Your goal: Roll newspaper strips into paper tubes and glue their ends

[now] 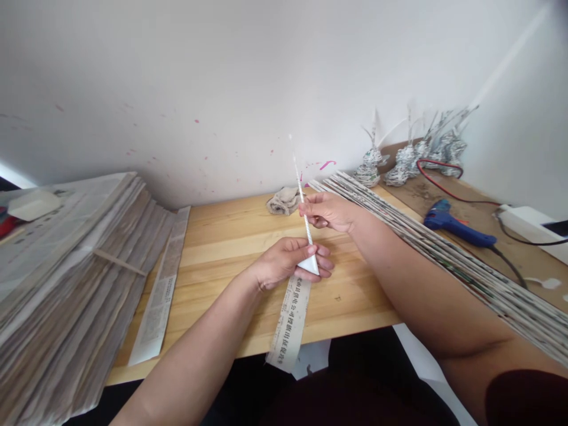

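A strip of newspaper [290, 322] hangs below my hands and over the table's front edge, its upper end wound into a thin, slanting paper tube [297, 173]. My left hand [290, 260] is closed on the flared white part where strip meets tube, thumb on top and fingers beneath. Higher up, my right hand [326, 211] pinches the tube between thumb and fingertips. The tube's tip points up toward the wall. Whether a rod runs inside the tube is hidden.
Behind my hands lies a crumpled cloth [284, 201]. At left are a thick stack of newspaper strips [89, 284] and one loose strip [164, 290]. Rolled paper sticks [426, 242], a blue glue gun [457, 225] and several woven paper figures [403, 163] occupy the right side.
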